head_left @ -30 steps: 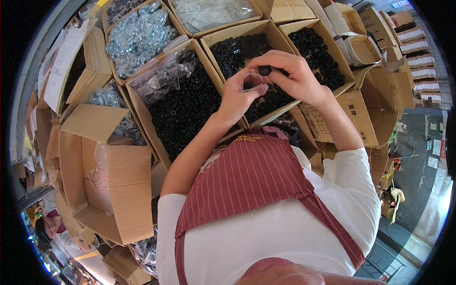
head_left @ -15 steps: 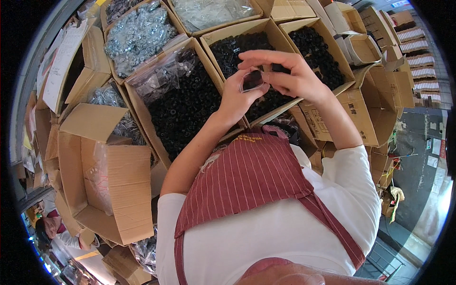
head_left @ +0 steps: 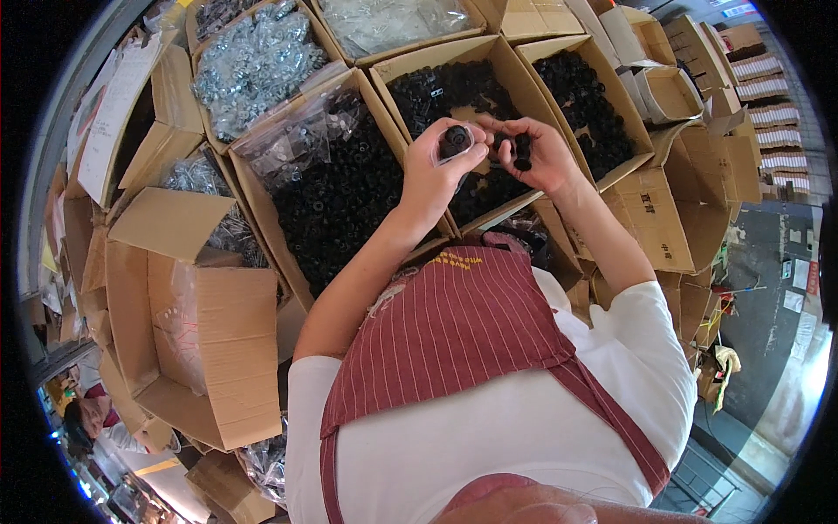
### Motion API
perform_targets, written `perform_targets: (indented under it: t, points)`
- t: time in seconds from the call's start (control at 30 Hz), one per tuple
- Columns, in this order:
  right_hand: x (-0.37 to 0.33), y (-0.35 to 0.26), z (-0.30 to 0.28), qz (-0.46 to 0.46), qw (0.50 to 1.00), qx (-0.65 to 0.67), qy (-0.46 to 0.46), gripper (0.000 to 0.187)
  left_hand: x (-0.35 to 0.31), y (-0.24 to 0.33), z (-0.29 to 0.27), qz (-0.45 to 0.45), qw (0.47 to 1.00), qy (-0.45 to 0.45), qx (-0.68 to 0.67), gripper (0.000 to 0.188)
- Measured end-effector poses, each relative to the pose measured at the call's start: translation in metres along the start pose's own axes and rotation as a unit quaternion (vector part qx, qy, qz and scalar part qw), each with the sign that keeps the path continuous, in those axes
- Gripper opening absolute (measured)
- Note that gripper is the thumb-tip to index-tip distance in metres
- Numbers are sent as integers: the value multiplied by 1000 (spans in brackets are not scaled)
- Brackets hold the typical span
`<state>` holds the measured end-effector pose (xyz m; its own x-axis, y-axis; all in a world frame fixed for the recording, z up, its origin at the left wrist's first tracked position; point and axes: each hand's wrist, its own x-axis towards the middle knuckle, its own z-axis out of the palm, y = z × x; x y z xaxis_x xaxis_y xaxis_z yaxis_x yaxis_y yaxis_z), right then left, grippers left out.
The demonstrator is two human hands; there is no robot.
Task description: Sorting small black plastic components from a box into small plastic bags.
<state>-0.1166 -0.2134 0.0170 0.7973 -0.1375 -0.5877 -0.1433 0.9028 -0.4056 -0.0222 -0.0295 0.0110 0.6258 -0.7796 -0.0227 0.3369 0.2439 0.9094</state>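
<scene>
My left hand (head_left: 434, 170) is closed around a small clear plastic bag (head_left: 443, 159). A round black part (head_left: 456, 138) shows at the bag's mouth. Close beside it, my right hand (head_left: 550, 159) has its fingers curled around a dark spool-shaped part (head_left: 522, 152). The right fingertips come near the bag's edge; whether they touch it I cannot tell. Both hands are over a cardboard box (head_left: 478, 58) of small black parts. Left of it, another box (head_left: 365, 86) holds many black ring-like pieces (head_left: 327, 214) and clear bags of parts (head_left: 292, 144).
Bagged metal hardware (head_left: 253, 70) fills a box at the far left, and clear bags (head_left: 393, 26) lie in a box behind. More black parts (head_left: 572, 92) are in a box to the right. Open cartons stand at the left (head_left: 240, 349) and right (head_left: 650, 214). A person (head_left: 96, 419) is at the lower left.
My right hand has come down and turned, showing the black part in its fingers. My left hand has tilted the bag, so a round black end now shows at its mouth.
</scene>
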Motion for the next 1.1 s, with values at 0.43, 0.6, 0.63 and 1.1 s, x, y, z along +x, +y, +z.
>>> perform_targets:
  t: [0.43,0.6,0.63,1.1]
  points:
    - [1,8,-13,26,995,49,-78,33,-7,19,-6,222,972,8,78,11]
    - [-7,4,6,6,995,-69,-65,39,-4,22,-7,152,986,42,62,16]
    - [-11,3,11,-24,991,-105,-86,41,-2,20,-7,153,985,42,62,16]
    - [-43,11,79,-319,794,-507,-109,16,1,1,1,80,994,0,69,23]
